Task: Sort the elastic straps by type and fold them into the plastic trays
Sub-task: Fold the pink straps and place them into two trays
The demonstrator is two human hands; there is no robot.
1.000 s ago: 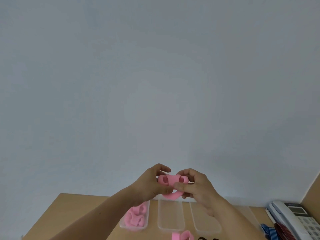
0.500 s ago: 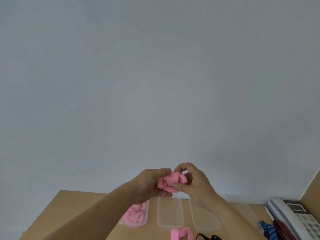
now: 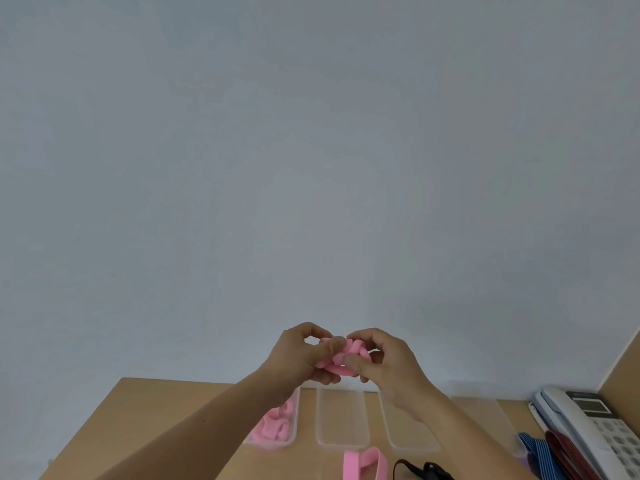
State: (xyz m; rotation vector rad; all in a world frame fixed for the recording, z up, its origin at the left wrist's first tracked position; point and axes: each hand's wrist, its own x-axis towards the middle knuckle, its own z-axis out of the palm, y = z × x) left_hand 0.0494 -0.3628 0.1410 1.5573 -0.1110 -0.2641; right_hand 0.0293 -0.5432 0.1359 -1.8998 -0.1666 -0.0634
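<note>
Held up in the air above the far edge of the wooden table: pink elastic strap, bunched into overlapping loops. Gripped from both sides. Left hand with fingers and thumb curled round the strap's left part. Right hand with fingers curled over the top and thumb pressed against the front of the loops. Both hands close together, almost meeting across the strap.

Below them on the table, four clear plastic trays side by side, long sides parallel. Leftmost tray holding a heap of folded pink straps, partly hidden by the left forearm. Second tray and third tray just to its right, narrow gaps between. Fourth tray farther right, partly covered by the right forearm.

Near the bottom edge, loose pink strap lying in a loop just in front of the second tray. Beside it to the right, black strap, cut off by the frame. At the right, blue striped straps touching dark red straps, and next to those a white desk phone. Plain pale wall behind everything.
</note>
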